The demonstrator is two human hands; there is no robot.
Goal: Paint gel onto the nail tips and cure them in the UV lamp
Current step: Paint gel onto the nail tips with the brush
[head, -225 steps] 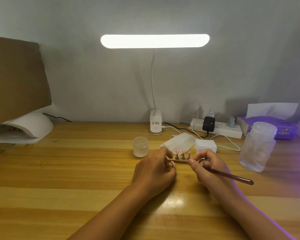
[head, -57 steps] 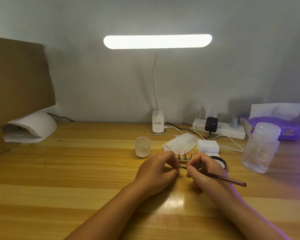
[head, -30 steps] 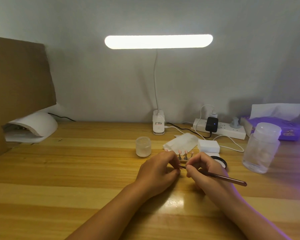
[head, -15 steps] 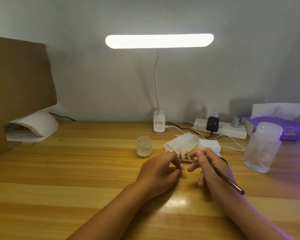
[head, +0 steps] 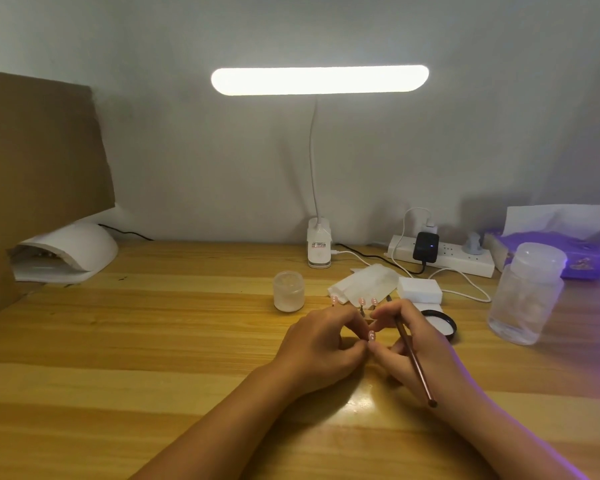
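No text could be read. The small red-and-white sticker [head: 319, 244] on the white clip-on desk lamp's base [head: 319, 259] was too blurred, as was the gold print on the purple tissue box [head: 584, 263].

table: wooden [head: 118, 341], glossy planks
desk lamp: lit bar [head: 319, 80], thin neck, white base at middle of table's far edge
power strip: white [head: 465, 263], far edge, right of lamp base
adapter: black [head: 426, 247], plugged into strip
tissue box: purple [head: 575, 254], far right corner, tissue sticking up
plastic jar: clear [head: 525, 296], frosted lid, near right edge, upright
cardboard: brown sheet [head: 39, 150], left edge, upright
small box: white [head: 420, 289], near strip
pouch: possibly a clear plastic bag [head: 364, 284], flat, touching small box
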